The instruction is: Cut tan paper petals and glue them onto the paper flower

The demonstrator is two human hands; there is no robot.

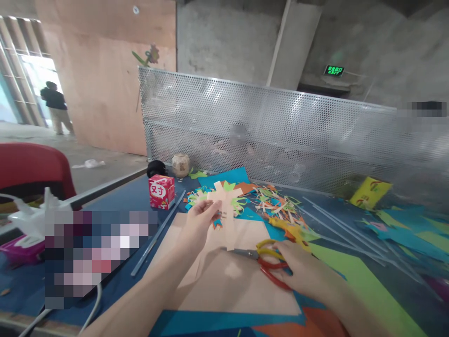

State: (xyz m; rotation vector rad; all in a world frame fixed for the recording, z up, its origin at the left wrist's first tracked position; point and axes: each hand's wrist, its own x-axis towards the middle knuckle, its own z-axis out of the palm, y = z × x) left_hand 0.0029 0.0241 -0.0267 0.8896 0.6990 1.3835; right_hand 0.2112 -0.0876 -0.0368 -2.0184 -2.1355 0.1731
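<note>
My left hand (202, 216) pinches a peach paper cutout (229, 231) made of several strips, one of them hanging down. My right hand (298, 264) has its fingers in the loops of scissors (249, 253) with yellow and red handles. The blades point left, close to the lower end of the hanging strip; I cannot tell whether they touch it. Under both hands lies a large peach sheet (242, 295). Behind the cutout, green and peach curled paper pieces (240, 205) are partly hidden.
A yellow glue gun (289, 228) lies beyond my right hand. Paper scraps (275, 201) pile up near the perforated metal divider (280, 126). Clear glue sticks (343, 229) and coloured paper (414, 229) lie right. A red carton (161, 192) stands left.
</note>
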